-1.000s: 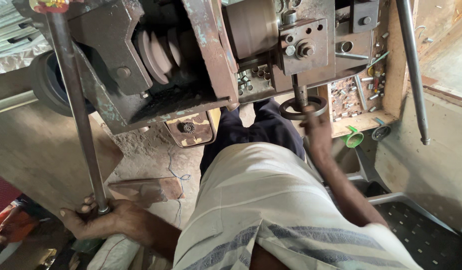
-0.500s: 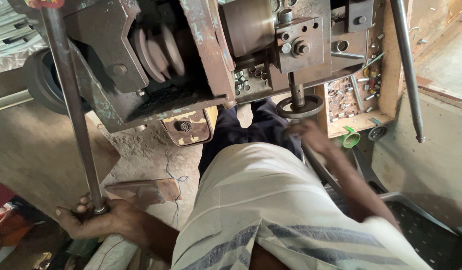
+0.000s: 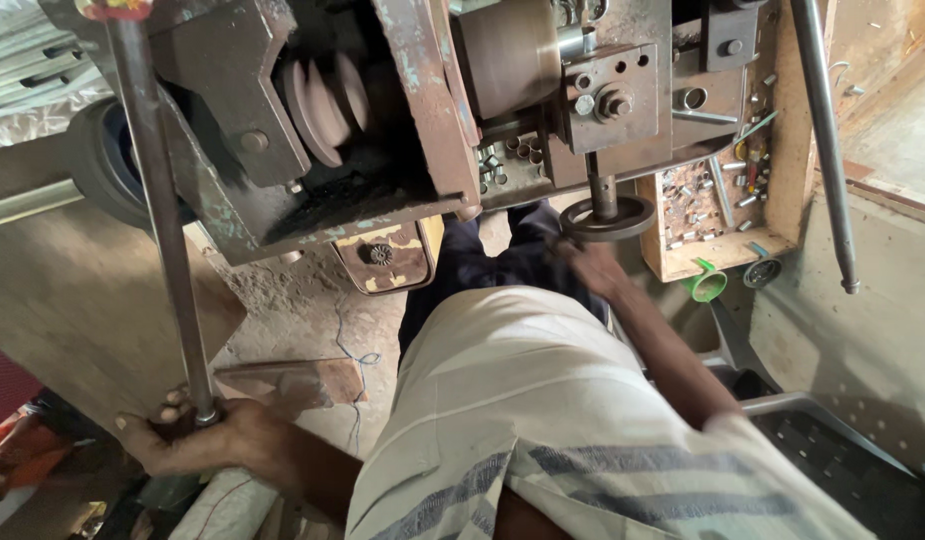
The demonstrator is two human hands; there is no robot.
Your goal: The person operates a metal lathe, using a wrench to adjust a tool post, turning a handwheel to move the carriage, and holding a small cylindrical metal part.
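Dusty workshop floor spreads under the worn, rust-flecked lathe-like machine [image 3: 402,110] in front of you. Your left hand [image 3: 197,435] is closed tight round the lower end of the long steel lever [image 3: 162,220] that runs up past the machine's side, while your right hand [image 3: 592,265] touches the rim of the small dark handwheel [image 3: 607,218] under the carriage — fingers curled loosely, whether they truly grip it you cannot tell. It looks like a feed-and-clamp step; next likely calls for a steady lever and a slow wheel turn. Beyond sit a wooden tray of small metal parts [image 3: 712,200] and a green cup [image 3: 704,283].
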